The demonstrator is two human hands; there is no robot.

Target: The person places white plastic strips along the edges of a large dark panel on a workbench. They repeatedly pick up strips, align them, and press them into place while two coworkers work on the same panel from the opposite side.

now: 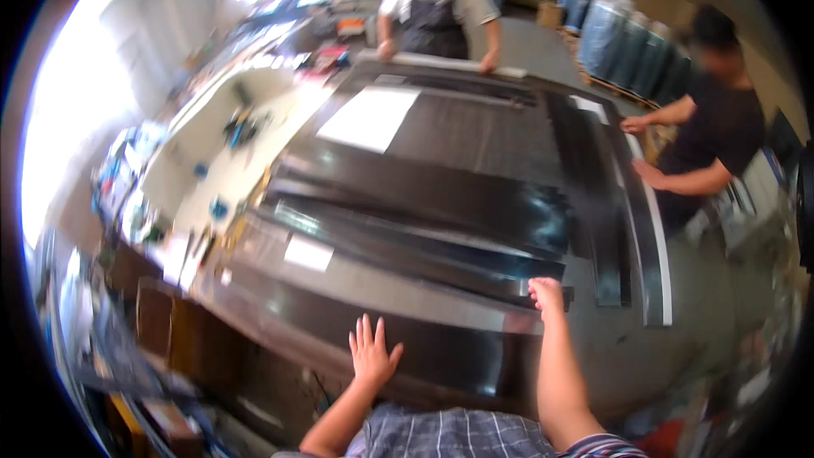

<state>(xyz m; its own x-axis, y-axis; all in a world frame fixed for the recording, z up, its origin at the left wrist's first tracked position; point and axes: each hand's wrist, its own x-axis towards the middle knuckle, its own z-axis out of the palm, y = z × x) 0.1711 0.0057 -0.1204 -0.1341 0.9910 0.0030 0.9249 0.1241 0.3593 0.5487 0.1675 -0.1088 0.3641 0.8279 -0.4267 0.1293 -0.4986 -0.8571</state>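
Note:
My left hand (373,356) lies with fingers spread on a glossy dark sheet strip (331,312) along the near side of the table. My right hand (545,293) is closed, by the right end of another long dark strip (415,252); what its fingers hold, if anything, is hidden. Farther back lies a wide dark sheet (407,191), with more dark strips (606,246) running down the right side. A small white paper (309,253) rests between the strips, and a larger white sheet (369,119) lies toward the far left.
Across the large table (407,293), one person (437,13) holds the far edge. Another person (716,119) has both hands at the right edge, beside a white-edged strip (649,237). A cream bench (275,140) with tools adjoins at left. Wrapped rolls (606,30) stand on a pallet behind.

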